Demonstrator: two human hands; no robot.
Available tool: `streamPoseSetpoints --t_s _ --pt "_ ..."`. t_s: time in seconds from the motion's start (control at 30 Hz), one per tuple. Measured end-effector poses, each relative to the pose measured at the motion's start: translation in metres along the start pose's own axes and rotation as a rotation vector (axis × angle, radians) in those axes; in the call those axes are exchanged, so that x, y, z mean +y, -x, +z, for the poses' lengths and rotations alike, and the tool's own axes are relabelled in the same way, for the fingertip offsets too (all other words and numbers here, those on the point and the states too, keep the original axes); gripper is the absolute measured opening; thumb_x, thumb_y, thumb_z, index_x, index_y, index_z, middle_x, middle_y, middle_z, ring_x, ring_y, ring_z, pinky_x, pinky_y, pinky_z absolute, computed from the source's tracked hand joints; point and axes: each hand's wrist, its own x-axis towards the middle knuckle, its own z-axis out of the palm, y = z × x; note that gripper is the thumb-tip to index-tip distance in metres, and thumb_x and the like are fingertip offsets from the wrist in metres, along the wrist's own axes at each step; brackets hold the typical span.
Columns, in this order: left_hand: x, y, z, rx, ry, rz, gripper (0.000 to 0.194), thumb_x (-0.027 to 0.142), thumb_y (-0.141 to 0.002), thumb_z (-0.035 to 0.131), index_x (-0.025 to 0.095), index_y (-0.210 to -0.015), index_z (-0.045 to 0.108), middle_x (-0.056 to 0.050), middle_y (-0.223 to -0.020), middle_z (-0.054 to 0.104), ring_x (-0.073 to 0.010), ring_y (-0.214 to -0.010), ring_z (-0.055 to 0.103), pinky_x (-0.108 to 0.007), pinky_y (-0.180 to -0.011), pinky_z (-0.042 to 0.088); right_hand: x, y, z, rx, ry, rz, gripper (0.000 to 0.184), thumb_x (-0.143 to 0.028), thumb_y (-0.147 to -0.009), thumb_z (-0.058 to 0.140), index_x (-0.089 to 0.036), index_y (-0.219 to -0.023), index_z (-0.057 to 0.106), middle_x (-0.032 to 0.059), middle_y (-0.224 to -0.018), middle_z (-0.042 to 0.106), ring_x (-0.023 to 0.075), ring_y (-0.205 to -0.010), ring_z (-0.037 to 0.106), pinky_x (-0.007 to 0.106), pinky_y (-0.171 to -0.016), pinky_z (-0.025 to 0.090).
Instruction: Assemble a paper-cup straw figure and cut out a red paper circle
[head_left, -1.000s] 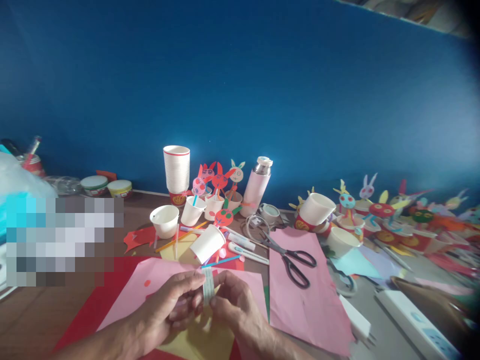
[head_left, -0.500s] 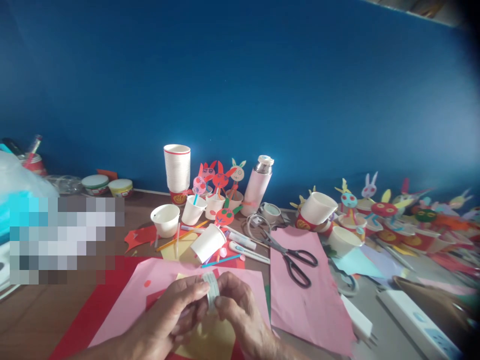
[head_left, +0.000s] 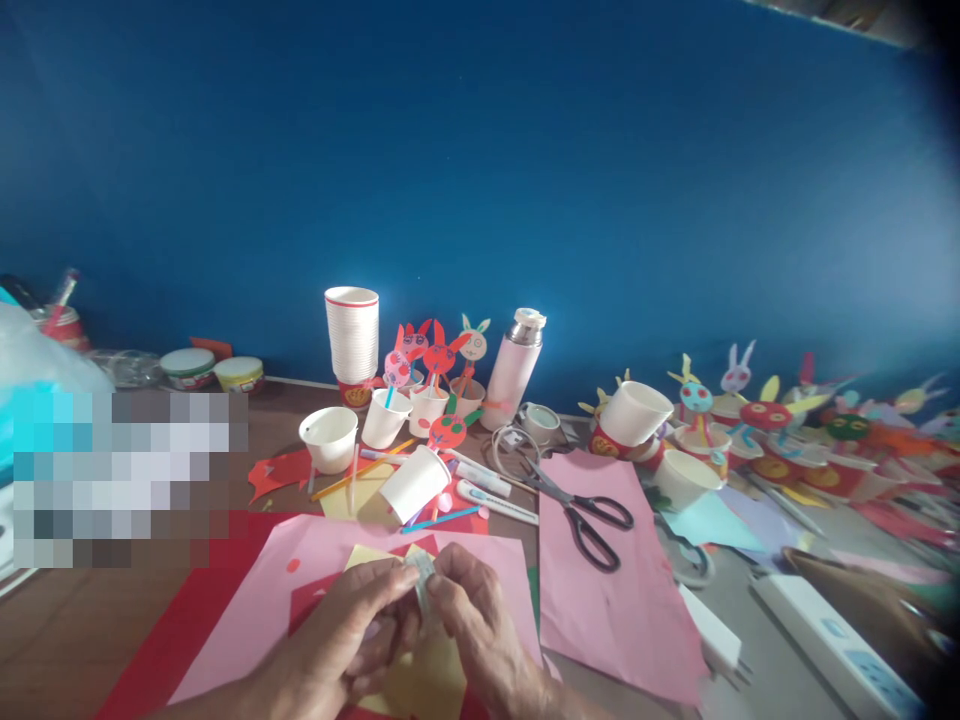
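Between the fingertips of both hands is a small pale strip (head_left: pixel 421 572) with faint greenish markings; its exact kind is not clear. My left hand (head_left: pixel 352 625) pinches its left edge with thumb and forefinger, and the other fingers curl below. My right hand (head_left: pixel 480 620) grips the right side, thumb on the front. Beneath the hands lie yellow paper (head_left: pixel 427 675), a pink sheet (head_left: pixel 247 600) and a red sheet (head_left: pixel 180 600). Just beyond them, a white paper cup (head_left: pixel 415 485) rests on its side, with a red paper animal head (head_left: pixel 448 432) at its far end.
Black-handled scissors (head_left: pixel 592 520) lie on another pink sheet (head_left: pixel 622 620) to the right, near a white power strip (head_left: pixel 832 640). A utility knife (head_left: pixel 495 500), a pink thermos (head_left: pixel 514 370) and a stack of cups (head_left: pixel 352 335) stand or lie beyond. Several cup animals (head_left: pixel 765 415) crowd the right.
The pale strip has turned and tilted between my fingertips, showing less of its length. My right thumb has moved up along it. The things on the table have not moved.
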Motion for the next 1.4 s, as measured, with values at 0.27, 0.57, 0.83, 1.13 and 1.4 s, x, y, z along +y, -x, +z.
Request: streamPoseSetpoints --t_s 0.27,0.57,0.83,1.13,1.4 --pt "-0.006 -0.004 -0.005 -0.049 0.014 0.051 0.038 0.047 -0.070 0.062 0.014 -0.052 0.057 0.008 -0.041 0.039 -0.0009 -0.034 0.013 -0.016 -0.035 0.011 0.001 0.001 -0.002 0.004 0.069 -0.041 0.042 -0.052 -0.089 0.041 -0.017 -0.066 0.045 -0.0019 -0.058 0.042 0.0110 -0.054 0.040 0.021 -0.052 0.035" --pt "0.000 -0.006 -0.014 -0.062 0.041 0.109 0.040 0.048 -0.075 0.059 0.013 -0.056 0.057 0.006 -0.048 0.046 -0.0003 -0.035 0.015 -0.015 -0.036 0.015 0.008 0.004 -0.010 0.032 0.320 -0.310 0.029 -0.046 -0.080 0.063 -0.018 -0.086 0.059 0.0029 -0.086 0.056 0.0159 -0.078 0.047 0.026 -0.071 0.038" --pt "0.020 -0.004 -0.021 -0.021 -0.349 0.263 0.040 0.052 -0.077 0.055 0.019 -0.060 0.041 0.010 -0.048 0.035 -0.0050 -0.042 0.023 -0.017 -0.041 0.017 -0.002 0.000 -0.015 -0.061 0.363 -0.432 0.015 -0.032 -0.088 0.053 -0.018 -0.084 0.056 0.0032 -0.089 0.055 0.0160 -0.084 0.051 0.026 -0.076 0.040" --pt "0.032 -0.008 -0.027 -0.186 -0.639 0.446 0.031 0.045 -0.079 0.053 0.017 -0.094 0.051 0.006 -0.063 0.047 -0.0096 -0.054 0.041 -0.022 -0.053 0.032 0.001 0.002 -0.021 -0.069 0.688 -0.534 0.015 -0.029 -0.082 0.054 -0.019 -0.076 0.046 0.0012 -0.078 0.050 0.0142 -0.069 0.046 0.026 -0.061 0.036" --pt "0.038 0.009 -0.011 -0.142 -0.880 0.430 0.016 0.027 -0.072 0.052 0.015 -0.081 0.059 0.007 -0.057 0.040 -0.0106 -0.054 0.041 -0.022 -0.053 0.030 0.001 0.005 -0.018 -0.119 0.851 -0.586 0.017 -0.034 -0.081 0.054 -0.018 -0.081 0.048 0.0026 -0.084 0.055 0.0156 -0.074 0.052 0.029 -0.065 0.035"
